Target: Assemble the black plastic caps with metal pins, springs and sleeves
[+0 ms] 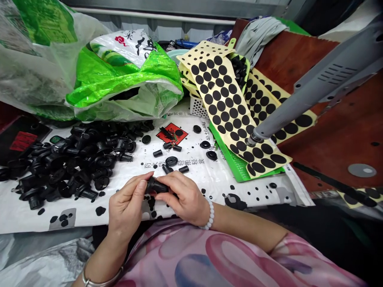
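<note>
My left hand (127, 203) and my right hand (182, 197) meet low in the middle of the head view, both closed on one small black plastic part (156, 186) held between their fingertips. A white bead bracelet circles my right wrist; a metal bangle is on my left. A heap of similar black plastic parts (74, 159) lies to the left on a white printed sheet (209, 179). Yellow sheets of round black pads (230, 111) lean over a green basket at the right.
Loose black pieces and discs (172, 160) lie scattered just beyond my hands. Green and clear plastic bags (119, 75) stand at the back left. A grey fan or lamp arm (314, 87) crosses the right side above a dark red table (344, 131). A white mesh basket (199, 107) sits behind.
</note>
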Available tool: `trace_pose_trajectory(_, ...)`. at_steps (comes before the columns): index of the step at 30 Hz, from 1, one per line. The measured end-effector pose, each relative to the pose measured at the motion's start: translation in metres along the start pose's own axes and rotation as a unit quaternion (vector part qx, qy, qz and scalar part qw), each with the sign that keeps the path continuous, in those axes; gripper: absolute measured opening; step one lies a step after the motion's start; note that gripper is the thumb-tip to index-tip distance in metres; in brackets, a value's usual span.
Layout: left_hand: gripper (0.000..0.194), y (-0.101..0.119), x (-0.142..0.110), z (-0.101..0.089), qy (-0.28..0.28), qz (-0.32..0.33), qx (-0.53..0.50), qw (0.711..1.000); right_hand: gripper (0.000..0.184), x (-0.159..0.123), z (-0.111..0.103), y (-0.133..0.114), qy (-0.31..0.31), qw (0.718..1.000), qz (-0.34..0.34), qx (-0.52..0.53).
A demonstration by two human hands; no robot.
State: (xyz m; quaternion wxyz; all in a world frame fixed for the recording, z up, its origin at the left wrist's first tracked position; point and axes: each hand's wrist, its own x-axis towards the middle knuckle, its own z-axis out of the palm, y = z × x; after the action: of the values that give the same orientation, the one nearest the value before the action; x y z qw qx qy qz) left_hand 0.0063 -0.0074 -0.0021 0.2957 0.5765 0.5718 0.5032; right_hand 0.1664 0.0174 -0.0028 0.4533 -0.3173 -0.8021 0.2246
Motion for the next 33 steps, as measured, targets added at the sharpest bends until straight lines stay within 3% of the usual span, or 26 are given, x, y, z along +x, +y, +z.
trace_pose_trajectory(3, 0.030, -0.003, 0.001, 0.003, 0.016, -0.035, -0.008, 0.999, 0.025, 0.001, -0.001, 0.000, -0.020, 1.000, 0.006, -0.011)
trace_pose_trajectory(9, 0.026, -0.002, 0.003, 0.005, -0.003, -0.025, 0.000, 1.000, 0.028, 0.001, 0.004, 0.005, -0.029, 0.985, -0.083, -0.148)
trace_pose_trajectory(12, 0.025, -0.003, 0.003, 0.006, 0.007, -0.001, -0.006, 1.000, 0.030, -0.001, 0.007, 0.006, -0.035, 0.994, -0.020, -0.100)
trace_pose_trajectory(16, 0.025, -0.009, -0.001, 0.007, -0.001, -0.022, -0.029, 0.999, 0.019, -0.001, 0.006, 0.002, -0.044, 0.992, 0.104, 0.056)
trace_pose_trajectory(20, 0.028, -0.013, -0.003, 0.005, 0.008, -0.062, -0.072, 0.995, 0.017, 0.002, 0.005, -0.002, -0.056, 0.979, 0.145, 0.134)
trace_pose_trajectory(23, 0.031, -0.008, -0.001, 0.005, 0.014, -0.058, -0.056, 0.997, 0.016, 0.005, 0.007, -0.001, -0.033, 0.983, 0.127, 0.132)
trace_pose_trajectory(29, 0.027, 0.005, 0.002, -0.001, 0.050, 0.060, 0.125, 0.989, 0.017, 0.009, 0.010, 0.003, -0.025, 0.997, 0.059, 0.038)
trace_pose_trajectory(33, 0.035, 0.006, 0.000, -0.009, -0.023, 0.084, 0.099, 0.991, 0.019, 0.011, 0.009, 0.001, -0.006, 0.999, 0.031, 0.011)
